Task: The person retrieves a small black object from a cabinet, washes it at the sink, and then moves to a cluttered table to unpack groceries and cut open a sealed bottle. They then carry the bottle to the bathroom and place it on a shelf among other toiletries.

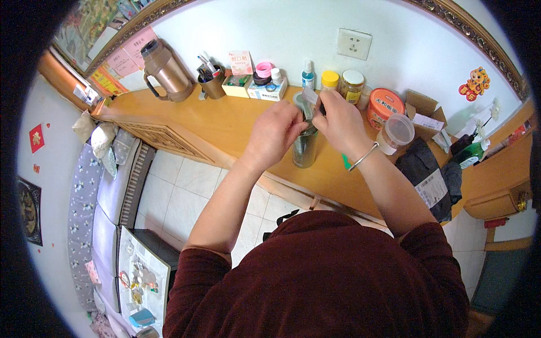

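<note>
A dark translucent cylindrical container point(304, 148) stands upright on the wooden cabinet top point(207, 122). My left hand point(277, 131) is at the left of its mouth, thumb and fingers pinched together; what they pinch is too hidden to name. My right hand point(342, 120), with a silver bangle at the wrist, closes on a small dark item with a pale tag point(310, 95) above the container's right side. Behind the hands is a clear greenish plastic piece point(301, 101), partly covered. A bright green item point(346, 161) lies beneath my right wrist.
Left along the wall stand a bronze-coloured vacuum jug point(167, 74), a pen cup point(212, 84) and small boxes point(267, 90). At right are lidded jars point(352, 86), a red tub point(385, 105), a clear plastic jar point(396, 132), an opened carton point(424, 112) and a black plastic package point(422, 173).
</note>
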{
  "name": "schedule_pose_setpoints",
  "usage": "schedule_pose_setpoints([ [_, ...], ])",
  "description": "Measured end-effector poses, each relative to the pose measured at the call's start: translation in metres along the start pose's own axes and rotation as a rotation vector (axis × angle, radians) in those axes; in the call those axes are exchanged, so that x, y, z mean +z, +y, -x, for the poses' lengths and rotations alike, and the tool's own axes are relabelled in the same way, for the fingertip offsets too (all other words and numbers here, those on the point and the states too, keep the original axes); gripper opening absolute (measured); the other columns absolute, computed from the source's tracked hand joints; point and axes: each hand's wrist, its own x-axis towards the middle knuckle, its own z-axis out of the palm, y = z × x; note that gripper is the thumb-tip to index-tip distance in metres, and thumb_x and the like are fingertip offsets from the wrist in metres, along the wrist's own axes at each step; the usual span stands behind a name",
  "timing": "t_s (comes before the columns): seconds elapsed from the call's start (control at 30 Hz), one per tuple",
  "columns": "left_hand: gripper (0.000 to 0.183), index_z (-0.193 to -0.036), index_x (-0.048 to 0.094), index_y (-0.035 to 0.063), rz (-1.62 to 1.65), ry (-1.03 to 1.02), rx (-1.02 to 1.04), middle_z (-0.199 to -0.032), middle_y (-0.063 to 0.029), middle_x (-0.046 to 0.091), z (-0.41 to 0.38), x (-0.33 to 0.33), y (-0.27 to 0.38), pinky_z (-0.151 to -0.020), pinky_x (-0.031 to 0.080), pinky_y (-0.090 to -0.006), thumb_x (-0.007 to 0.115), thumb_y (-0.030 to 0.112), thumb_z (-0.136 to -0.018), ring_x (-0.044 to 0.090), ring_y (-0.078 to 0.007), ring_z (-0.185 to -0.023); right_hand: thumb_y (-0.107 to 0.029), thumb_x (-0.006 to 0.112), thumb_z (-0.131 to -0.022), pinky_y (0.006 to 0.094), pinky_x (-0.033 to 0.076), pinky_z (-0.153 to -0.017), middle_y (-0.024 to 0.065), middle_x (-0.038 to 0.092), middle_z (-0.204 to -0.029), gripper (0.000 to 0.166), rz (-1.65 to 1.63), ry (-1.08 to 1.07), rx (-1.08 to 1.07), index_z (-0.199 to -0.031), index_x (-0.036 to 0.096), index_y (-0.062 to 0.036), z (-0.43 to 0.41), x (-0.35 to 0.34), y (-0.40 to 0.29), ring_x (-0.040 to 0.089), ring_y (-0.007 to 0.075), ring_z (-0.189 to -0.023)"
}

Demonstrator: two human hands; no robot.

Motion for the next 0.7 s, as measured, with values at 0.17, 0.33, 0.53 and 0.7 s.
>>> schedule_pose_setpoints([
  [0.17, 0.013, -0.082, 0.055, 0.0041, 0.101, 0.026, -0.060, -0.076, -0.0098, 0.051, 0.001, -0.001, 0.001, -0.059, 0.045, -0.0340, 0.068, 0.006, -0.079, 0.054, -0.0254, -0.069, -0.025, 0.060, -0.085, 0.0418, 0.048, -0.067, 0.0177, 0.058, -0.083, 0.025, -0.310, -0.151, -0.015, -0.091, 0.054, -0.0007, -0.003, -0.006, 0.025, 0.060, 0.0342, -0.077],
  [0.33, 0.016, -0.084, 0.058, 0.0053, -0.153, 0.281, 0.261, -0.083, -0.0091, 0.057, 0.003, 0.002, 0.002, -0.061, 0.048, -0.0333, 0.068, 0.001, -0.072, 0.056, -0.0282, -0.073, -0.030, 0.053, -0.093, 0.0319, 0.044, -0.052, 0.0086, 0.055, -0.067, 0.027, -0.627, -0.145, 0.350, -0.093, 0.056, -0.0027, 0.024, -0.016, 0.022, 0.054, 0.0177, -0.056],
  [0.53, 0.017, -0.083, 0.058, 0.0075, -0.170, 0.235, 0.207, -0.088, -0.0082, 0.061, 0.009, 0.008, 0.000, -0.062, 0.050, -0.0347, 0.068, 0.001, -0.071, 0.060, -0.0281, -0.076, -0.028, 0.049, -0.095, 0.0282, 0.042, -0.047, 0.0042, 0.055, -0.066, 0.027, -0.633, -0.356, 0.556, -0.106, 0.054, -0.0034, 0.058, -0.041, 0.009, 0.052, 0.0126, -0.051],
  [0.7, 0.015, -0.086, 0.055, 0.0087, -0.222, 0.165, 0.087, -0.083, -0.0074, 0.056, 0.010, 0.011, -0.002, -0.058, 0.048, -0.0381, 0.064, 0.007, -0.074, 0.058, -0.0287, -0.075, -0.019, 0.054, -0.090, 0.0346, 0.047, -0.065, 0.0121, 0.059, -0.083, 0.031, -0.377, -0.153, 0.046, -0.115, 0.052, -0.0021, 0.073, -0.040, 0.018, 0.060, 0.0255, -0.074],
])
